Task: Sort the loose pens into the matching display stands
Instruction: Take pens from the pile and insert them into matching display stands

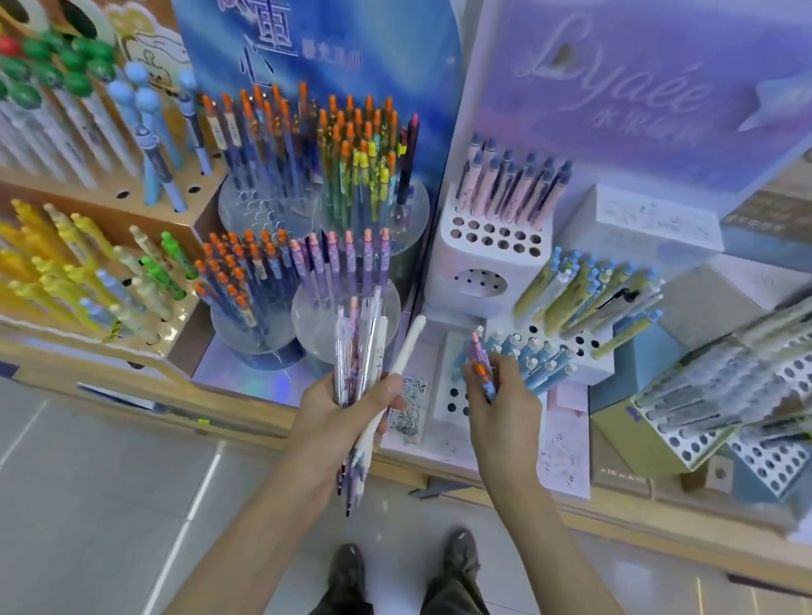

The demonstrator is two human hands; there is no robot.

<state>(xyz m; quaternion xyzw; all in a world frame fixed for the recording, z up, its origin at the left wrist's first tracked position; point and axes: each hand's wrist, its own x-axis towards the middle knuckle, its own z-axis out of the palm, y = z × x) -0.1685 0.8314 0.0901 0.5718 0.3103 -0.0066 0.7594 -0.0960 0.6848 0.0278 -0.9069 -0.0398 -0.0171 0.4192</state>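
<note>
Left hand: the left hand (342, 416) is being kept curled, fingers and thumb wrapped round a bundle of loose purple-patterned pens (364, 348), tips pointing down past the wrist.
White pen: a long white-barrelled pen (407, 352) is being gripped in the same fist, tilted out to the right of the bundle.
Right hand: the right hand (507, 418) is being held over the shelf, and two short pens with orange and pink tops (481, 362) are being pinched between thumb and fingers.
Nearest stand: the pinched pens are being held just beside the pale blue pens (538, 361) that are standing in a low white perforated stand (450, 387).
Purple stand: lilac pens with pink caps (344, 260) are being displayed in a clear round acrylic stand (322, 318) directly behind the bundle.
Orange stand: blue pens with orange caps (232, 269) are being displayed in a second clear round stand (250, 336), to the left.
Shelf: all stands are being carried by a wooden shelf (573, 510).
</note>
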